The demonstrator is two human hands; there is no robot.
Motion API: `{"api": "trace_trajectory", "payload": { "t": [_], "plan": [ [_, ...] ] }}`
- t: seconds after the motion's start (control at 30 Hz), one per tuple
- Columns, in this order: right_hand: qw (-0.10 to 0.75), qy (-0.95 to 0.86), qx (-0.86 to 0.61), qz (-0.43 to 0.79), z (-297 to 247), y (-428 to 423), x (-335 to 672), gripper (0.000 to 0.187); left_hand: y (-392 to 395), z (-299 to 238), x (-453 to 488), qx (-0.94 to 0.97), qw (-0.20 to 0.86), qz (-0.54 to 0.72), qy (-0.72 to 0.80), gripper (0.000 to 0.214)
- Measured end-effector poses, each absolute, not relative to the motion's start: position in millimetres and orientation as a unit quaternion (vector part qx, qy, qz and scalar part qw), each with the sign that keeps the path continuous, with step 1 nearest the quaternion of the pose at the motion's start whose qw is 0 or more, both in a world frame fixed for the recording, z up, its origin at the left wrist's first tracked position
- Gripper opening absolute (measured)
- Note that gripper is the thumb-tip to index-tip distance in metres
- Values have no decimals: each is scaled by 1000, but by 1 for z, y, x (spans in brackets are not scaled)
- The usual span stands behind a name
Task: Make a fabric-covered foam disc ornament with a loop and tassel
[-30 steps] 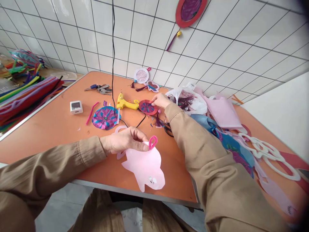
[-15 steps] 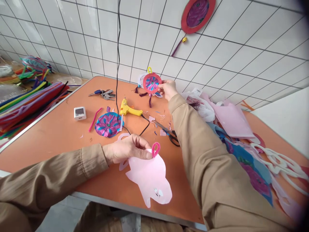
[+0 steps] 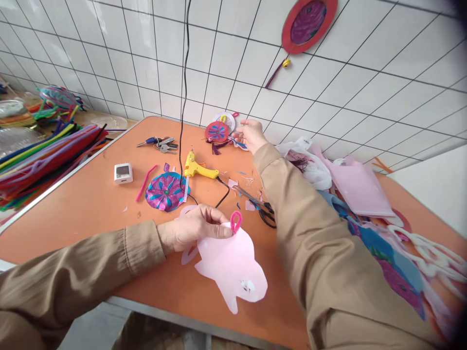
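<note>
The left hand (image 3: pixel 197 229) pinches a pale pink, animal-shaped paper cutout (image 3: pixel 233 262) beside its looped magenta fuzzy stem (image 3: pixel 234 230), above the orange surface (image 3: pixel 91 209). The right hand (image 3: pixel 252 135) — fingers parted, apparently empty — is just beside a round red paper ornament (image 3: pixel 217 131) (dark tassel (image 3: pixel 216 150) below). Likely step: releasing that ornament; next calls for drawing those fingers clear, toward the cutout.

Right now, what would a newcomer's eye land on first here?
First, the pale pink paper cutout with its bright pink loop, pinched in the left hand over the near part of the orange table. Next, the yellow glue gun lying beyond that hand, then the red-rimmed oval ornament on the tiled wall, upper right.
</note>
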State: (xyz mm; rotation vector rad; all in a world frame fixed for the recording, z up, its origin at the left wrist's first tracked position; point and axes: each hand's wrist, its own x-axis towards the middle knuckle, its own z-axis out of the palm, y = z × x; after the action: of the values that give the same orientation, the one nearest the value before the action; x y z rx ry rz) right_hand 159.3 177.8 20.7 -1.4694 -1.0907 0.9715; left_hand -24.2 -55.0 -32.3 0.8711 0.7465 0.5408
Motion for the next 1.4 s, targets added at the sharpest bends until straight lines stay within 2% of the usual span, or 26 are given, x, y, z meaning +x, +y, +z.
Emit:
{"api": "trace_trajectory", "payload": {
  "t": [0.17,0.33,0.47,0.67,0.9,1.07,1.23,1.4],
  "plan": [
    [456,-555,-513,470,34,71,172,6,-54,-21,-22,406,771,308,382,51],
    [350,-626,-469,515,16,-31,187,40,-51,-17,-22,448,726,335,401,45],
    [340,-665,-472,469,2,-69,185,29,-55,-15,-19,518,677,311,419,45],
    [363,-673,-480,430,-1,-81,176,24,-62,-15,-15,592,593,318,444,28],
    [364,-699,-486,377,-8,-82,173,23,-62,-21,-15,632,554,322,435,28],
    [369,-694,-482,386,-7,-82,169,31,-65,-20,-16,660,506,313,459,23],
    [371,-661,-470,452,-8,-80,169,38,-66,-18,-15,650,521,298,466,21],
    [349,-669,-458,470,-11,-74,176,48,-63,-15,-14,564,607,315,463,20]
  ]
}}
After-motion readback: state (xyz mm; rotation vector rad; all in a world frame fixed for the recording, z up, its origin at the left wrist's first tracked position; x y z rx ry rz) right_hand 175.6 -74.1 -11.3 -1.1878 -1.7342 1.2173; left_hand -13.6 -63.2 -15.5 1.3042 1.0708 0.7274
